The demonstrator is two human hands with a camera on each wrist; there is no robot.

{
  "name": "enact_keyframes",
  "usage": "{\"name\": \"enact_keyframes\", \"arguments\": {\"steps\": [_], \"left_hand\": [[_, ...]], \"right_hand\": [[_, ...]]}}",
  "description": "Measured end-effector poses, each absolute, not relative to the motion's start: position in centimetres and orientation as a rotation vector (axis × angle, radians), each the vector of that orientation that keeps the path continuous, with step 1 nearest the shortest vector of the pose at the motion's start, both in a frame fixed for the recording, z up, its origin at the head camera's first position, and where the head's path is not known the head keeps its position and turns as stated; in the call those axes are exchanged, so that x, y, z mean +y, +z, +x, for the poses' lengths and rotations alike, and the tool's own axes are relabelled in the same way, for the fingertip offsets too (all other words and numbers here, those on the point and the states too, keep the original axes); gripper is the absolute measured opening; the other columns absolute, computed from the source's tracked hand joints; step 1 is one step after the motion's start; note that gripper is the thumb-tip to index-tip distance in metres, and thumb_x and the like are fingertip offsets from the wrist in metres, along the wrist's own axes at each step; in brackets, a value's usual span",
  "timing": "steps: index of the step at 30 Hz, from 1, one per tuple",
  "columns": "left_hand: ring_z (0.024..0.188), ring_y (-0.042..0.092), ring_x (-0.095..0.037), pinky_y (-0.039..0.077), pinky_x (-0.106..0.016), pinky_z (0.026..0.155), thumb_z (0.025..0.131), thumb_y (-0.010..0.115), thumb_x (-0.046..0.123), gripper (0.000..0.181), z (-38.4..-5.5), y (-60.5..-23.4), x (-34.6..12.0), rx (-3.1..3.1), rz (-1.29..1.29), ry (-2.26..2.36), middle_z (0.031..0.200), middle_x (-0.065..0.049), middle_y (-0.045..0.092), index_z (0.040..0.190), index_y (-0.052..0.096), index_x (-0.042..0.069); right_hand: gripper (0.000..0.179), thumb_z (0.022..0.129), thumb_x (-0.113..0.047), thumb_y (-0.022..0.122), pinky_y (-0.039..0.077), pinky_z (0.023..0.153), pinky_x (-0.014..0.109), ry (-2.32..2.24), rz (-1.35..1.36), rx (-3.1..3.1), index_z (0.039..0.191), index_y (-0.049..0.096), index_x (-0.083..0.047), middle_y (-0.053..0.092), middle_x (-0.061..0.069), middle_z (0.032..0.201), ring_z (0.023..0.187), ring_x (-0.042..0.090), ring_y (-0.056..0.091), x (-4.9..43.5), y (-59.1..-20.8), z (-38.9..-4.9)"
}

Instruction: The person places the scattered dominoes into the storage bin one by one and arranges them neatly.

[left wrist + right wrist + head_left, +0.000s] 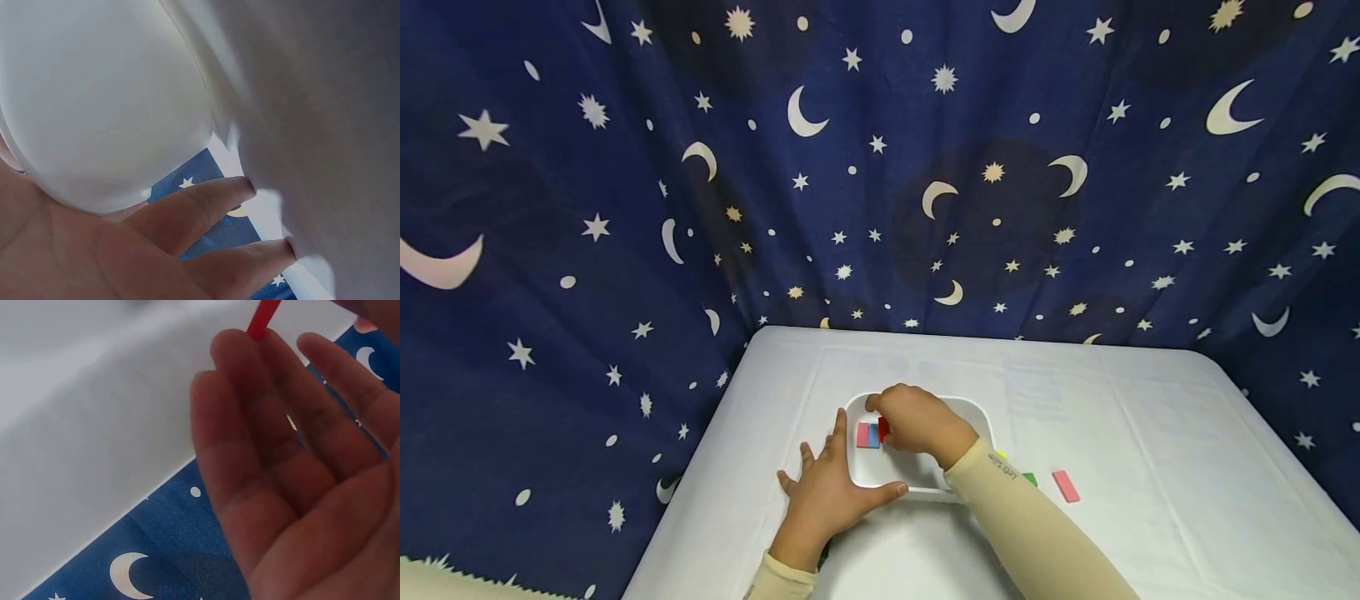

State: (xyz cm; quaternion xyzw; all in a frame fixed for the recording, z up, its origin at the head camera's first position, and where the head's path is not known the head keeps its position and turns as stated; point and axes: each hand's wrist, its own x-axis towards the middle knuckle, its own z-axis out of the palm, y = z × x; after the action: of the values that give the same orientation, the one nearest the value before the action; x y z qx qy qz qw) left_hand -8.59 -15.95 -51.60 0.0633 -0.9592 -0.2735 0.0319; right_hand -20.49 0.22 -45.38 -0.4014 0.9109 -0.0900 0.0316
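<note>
The left hand [823,497] spreads wide against the white tray [917,472], thumb at its near rim. Inside, a pink block [862,435] and a blue block [873,436] lie side by side, long axes running near-to-far; beside them the right hand [922,425], reaching in, pinches a red block [883,428], seemingly aligned likewise, though partly hidden.

Ahead of me a dark blue curtain [880,225] fills the upper part of the frame and runs down its left side, printed with pale moons [1219,118], stars [485,131], sunbursts [740,23] and dots [906,37]. Below it, across the lower middle and right, I see the white tabletop [1150,450], faintly creased, its far corners rounded. A pale strip [460,582] edges the bottom left corner. My right wrist view shows the curtain along its bottom.
</note>
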Motion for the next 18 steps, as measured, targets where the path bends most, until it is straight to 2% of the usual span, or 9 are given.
{"name": "enact_keyframes", "arguments": {"steps": [4,18], "left_hand": [[0.146,0.03,-0.063,0.009,-0.093,0.1,0.055,0.066,0.102,0.149,-8.6,-51.7,-16.1,-2.948,0.196,-0.836,0.166,0.001,0.042,0.172,0.01,0.03],[0.146,0.031,-0.063,0.011,-0.094,0.099,0.055,0.066,0.102,0.149,-8.9,-51.8,-16.1,-2.947,0.189,-0.834,0.165,0.002,0.043,0.172,0.01,0.029]], "right_hand": [[0.039,0.073,0.0,0.085,0.05,0.065,0.033,-0.242,-1.217,2.817,0.106,0.075,-0.017,0.054,-0.012,0.067,0.066,0.015,0.055,0.0,-46.0,-20.6],[0.03,0.071,0.0,0.089,0.049,0.061,0.033,-0.222,-1.172,2.829,0.092,0.073,-0.016,0.054,-0.013,0.063,0.063,0.015,0.055,0.5,-47.5,-20.8]]}}
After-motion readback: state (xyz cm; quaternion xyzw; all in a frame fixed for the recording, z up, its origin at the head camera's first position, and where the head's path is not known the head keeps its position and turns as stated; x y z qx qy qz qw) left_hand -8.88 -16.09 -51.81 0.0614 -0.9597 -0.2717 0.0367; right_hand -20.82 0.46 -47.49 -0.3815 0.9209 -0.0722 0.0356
